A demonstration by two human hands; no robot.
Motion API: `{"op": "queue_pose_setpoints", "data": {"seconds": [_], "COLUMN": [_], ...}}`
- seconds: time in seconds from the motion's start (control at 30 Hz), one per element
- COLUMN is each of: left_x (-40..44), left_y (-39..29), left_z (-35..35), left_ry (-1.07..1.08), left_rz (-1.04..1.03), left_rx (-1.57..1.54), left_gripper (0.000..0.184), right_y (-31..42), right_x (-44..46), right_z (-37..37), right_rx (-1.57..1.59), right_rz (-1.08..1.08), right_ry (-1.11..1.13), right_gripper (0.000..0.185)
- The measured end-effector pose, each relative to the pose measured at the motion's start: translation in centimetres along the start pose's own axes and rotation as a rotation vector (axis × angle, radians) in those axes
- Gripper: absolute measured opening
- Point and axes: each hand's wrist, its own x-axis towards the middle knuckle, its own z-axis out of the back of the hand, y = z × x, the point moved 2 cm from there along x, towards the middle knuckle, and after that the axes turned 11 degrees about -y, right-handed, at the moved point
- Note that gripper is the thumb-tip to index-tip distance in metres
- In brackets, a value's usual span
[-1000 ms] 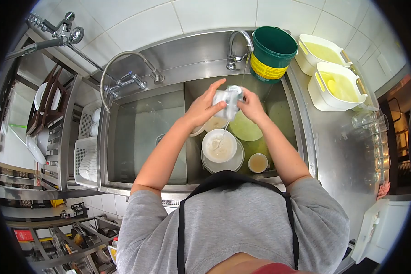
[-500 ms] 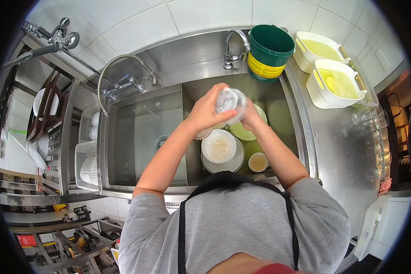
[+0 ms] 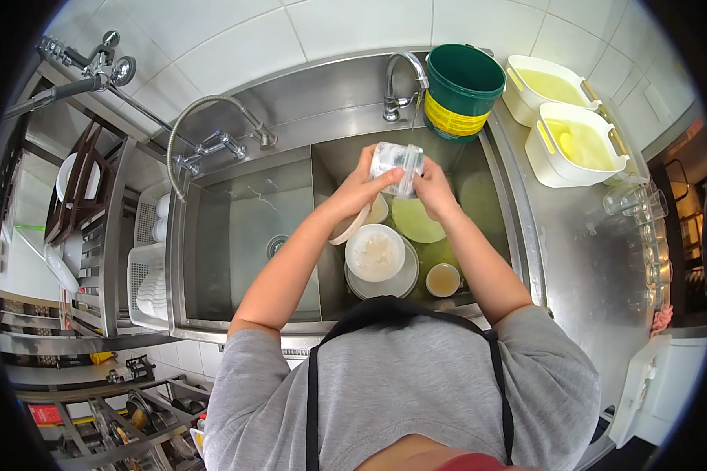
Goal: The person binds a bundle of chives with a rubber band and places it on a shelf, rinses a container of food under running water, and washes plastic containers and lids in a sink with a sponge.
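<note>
Both hands hold a clear plastic container (image 3: 395,167) with whitish streaks, turned on its side above the right sink basin. My left hand (image 3: 361,188) is wrapped round its left part, thumb across the near side. My right hand (image 3: 435,188) grips the rimmed right end, its fingers partly hidden. Below them, a white bowl (image 3: 375,253) with cloudy liquid stands on stacked plates (image 3: 407,286). A pale green round piece (image 3: 418,221) lies beyond it, and a small cup (image 3: 443,279) of cloudy liquid sits to the right.
Water runs from the faucet (image 3: 401,85) beside a green bucket (image 3: 465,90). White tubs (image 3: 577,145) of yellowish liquid and several glasses (image 3: 653,235) line the right counter. A second basin (image 3: 251,235) and dish baskets (image 3: 148,284) lie left.
The container has turned from a blurred, tilted pose to lying sideways between my hands, and my right hand has come round to its right end.
</note>
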Motion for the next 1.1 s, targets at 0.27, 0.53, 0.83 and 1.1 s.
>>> {"op": "queue_pose_setpoints", "data": {"seconds": [0.27,0.53,0.83,1.1], "left_x": [-0.6,-2.7,-0.7,0.6], "left_y": [-0.1,-1.1,-0.4,3.6], "left_z": [0.4,0.6,-0.5,0.6], "left_ry": [-0.086,-0.111,0.073,-0.285], "left_rz": [-0.638,-0.688,-0.908,-0.395], "left_rx": [0.699,0.916,1.047,0.374], "left_gripper": [0.086,0.068,0.025,0.013], "right_y": [-3.8,-0.1,0.6,1.3], "right_x": [-3.3,-0.9,0.6,1.7], "right_z": [-0.4,3.2,2.2,5.3], "right_rx": [0.591,-0.424,-0.403,0.092], "right_rz": [-0.775,-0.129,-0.007,0.060], "right_ry": [0.417,0.068,0.025,-0.053], "right_gripper": [0.013,0.027,0.030,0.038]}}
